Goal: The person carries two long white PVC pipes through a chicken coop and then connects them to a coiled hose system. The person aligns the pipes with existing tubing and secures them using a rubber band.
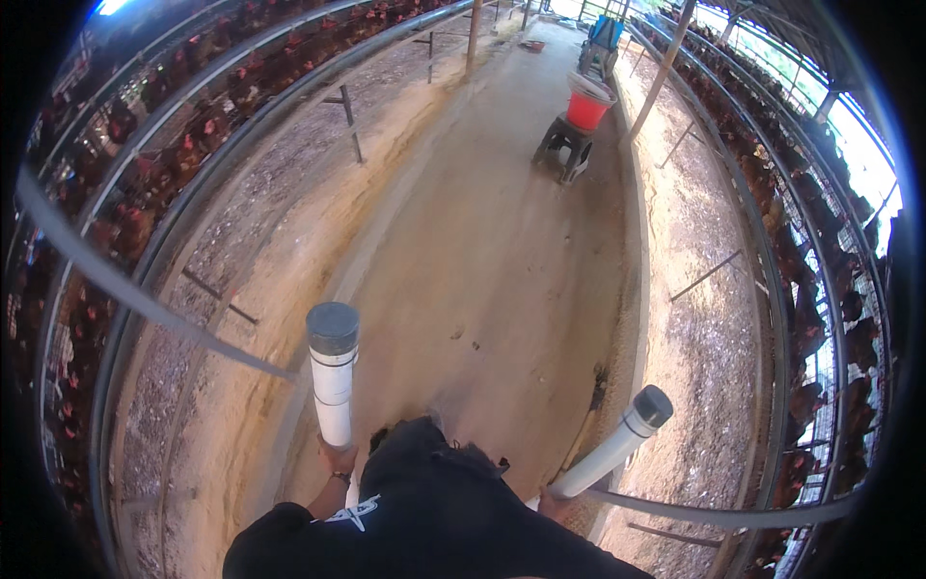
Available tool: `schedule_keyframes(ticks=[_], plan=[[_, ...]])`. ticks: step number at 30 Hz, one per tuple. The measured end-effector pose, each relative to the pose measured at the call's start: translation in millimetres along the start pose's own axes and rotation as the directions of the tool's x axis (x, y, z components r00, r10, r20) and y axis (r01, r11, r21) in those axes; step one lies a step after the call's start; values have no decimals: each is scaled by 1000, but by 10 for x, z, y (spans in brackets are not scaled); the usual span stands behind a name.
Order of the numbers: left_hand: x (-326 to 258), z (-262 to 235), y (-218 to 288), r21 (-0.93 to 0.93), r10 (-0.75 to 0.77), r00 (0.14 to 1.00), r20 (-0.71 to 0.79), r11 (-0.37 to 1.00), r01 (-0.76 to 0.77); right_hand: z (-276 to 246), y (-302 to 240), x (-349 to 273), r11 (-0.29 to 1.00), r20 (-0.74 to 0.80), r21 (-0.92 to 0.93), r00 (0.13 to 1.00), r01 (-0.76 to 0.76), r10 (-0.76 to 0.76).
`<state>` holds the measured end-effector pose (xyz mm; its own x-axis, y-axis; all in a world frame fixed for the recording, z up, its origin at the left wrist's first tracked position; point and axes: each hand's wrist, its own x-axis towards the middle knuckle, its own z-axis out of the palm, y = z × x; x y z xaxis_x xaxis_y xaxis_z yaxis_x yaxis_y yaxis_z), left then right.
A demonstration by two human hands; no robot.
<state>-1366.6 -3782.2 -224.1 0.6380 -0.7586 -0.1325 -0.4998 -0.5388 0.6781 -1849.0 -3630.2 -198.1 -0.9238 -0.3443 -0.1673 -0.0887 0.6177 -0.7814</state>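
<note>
My left hand wraps round the lower part of a white plastic pipe with a dark grey cap. A band circles that wrist. On the right, a second white pipe with a matching grey cap tilts outward over the walkway's edge. My right hand grips its lower end, partly covered by my black shirt. A long grey strip runs left from behind the left pipe; another strip runs right from near my right hand. How they join the pipes is unclear.
Earthen walkway stretches ahead between littered strips with metal bars. Rows of caged brown chickens line both sides. Ahead right, a red bucket stands on a dark stool; a blue object is behind. A wooden post rises nearby.
</note>
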Motion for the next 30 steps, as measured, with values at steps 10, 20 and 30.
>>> schedule_keyframes(ticks=[10,20,30], plan=[[1936,1601,1524,-82,80,996,40,994,-77,1955,-1255,1377,991,58,-109,994,-83,90],[3362,2859,4310,105,64,990,-123,993,-51,4006,-2159,3984,982,129,157,988,-107,87],[4908,4609,5805,13,53,996,-76,999,-53,5613,-5196,6152,961,51,-273,997,-41,57]])
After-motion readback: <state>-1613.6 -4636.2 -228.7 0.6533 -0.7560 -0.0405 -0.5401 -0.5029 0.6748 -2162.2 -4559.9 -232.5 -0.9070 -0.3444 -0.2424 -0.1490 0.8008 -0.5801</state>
